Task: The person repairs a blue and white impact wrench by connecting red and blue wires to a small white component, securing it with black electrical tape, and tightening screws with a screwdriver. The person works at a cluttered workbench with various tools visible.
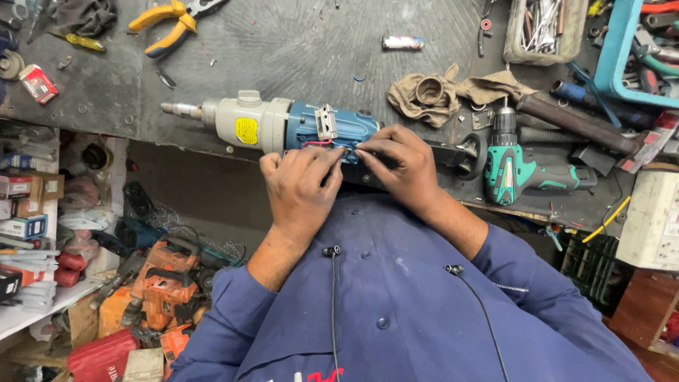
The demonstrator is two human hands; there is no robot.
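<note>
Both hands' fingers (322, 159) pinch wires on the blue drill (283, 126) overhanging the bench edge (177, 145).

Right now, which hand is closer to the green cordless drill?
Right. The right hand works on the blue power tool beside the green cordless drill; the left hand sits farther away.

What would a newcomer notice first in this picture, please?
Most striking is the big blue-and-grey drill lying at the bench's near edge, with the left hand and right hand both at its opened body by a red wire. Right of it lies a green cordless drill, and yellow pliers sit far back.
</note>
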